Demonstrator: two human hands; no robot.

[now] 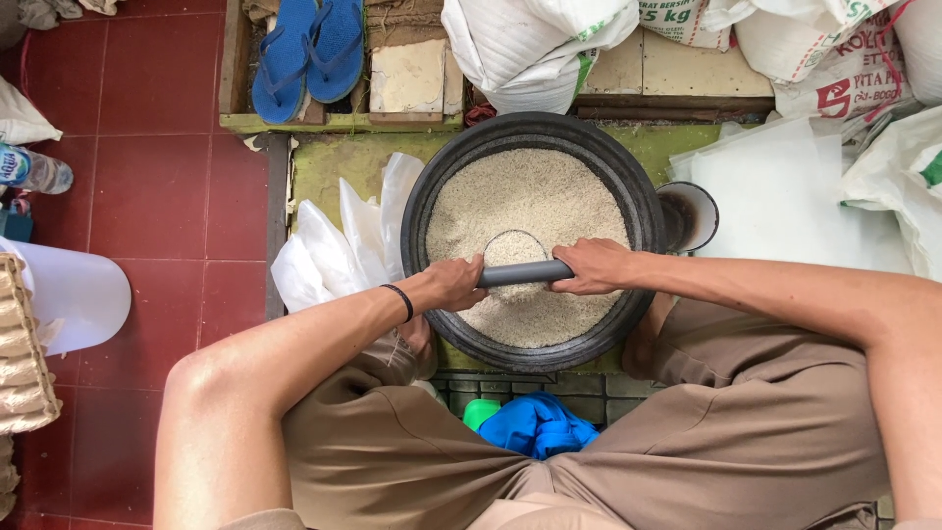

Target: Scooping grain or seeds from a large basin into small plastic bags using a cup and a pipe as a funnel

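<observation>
A wide black basin (628,186) full of pale rice grains (535,196) sits in front of me. Across its near half I hold a grey pipe-like tube (523,273) level over the rice. My left hand (451,283), with a black band on the wrist, grips the tube's left end. Its right end is wrapped by my right hand (589,265). Just behind the tube, a round scoop (514,248) heaped with rice rests in the grains. My bent knees in brown trousers frame the basin.
Thin white plastic bags (339,245) lie left of the basin, a small dark cup (689,216) stands at its right. Full white sacks (535,44) are stacked behind, blue sandals (309,49) far left. A blue cloth (535,424) lies between my legs. Egg trays (20,344) and red tile floor are at left.
</observation>
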